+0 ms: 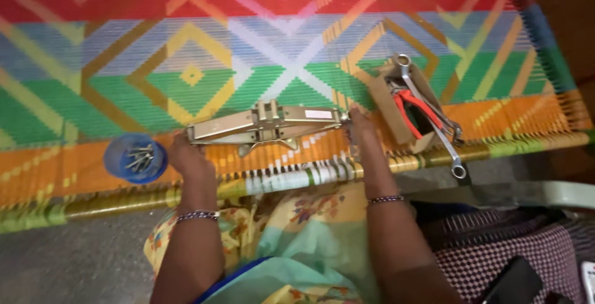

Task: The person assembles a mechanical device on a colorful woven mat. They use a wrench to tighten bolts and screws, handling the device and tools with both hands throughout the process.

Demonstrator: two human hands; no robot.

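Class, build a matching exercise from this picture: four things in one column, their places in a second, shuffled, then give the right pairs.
Things:
1. scissor jack
2. blue bowl
3. red-handled pliers
4. long spanner

Places:
A. inside the cardboard box
B. left of the left hand, holding bolts
C. lying across the box, sticking out both ends
D. between the left hand and right hand

Pairs: 1-D, 2-B, 3-A, 4-C

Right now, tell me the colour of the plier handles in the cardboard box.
Red plier handles, seen in the head view.
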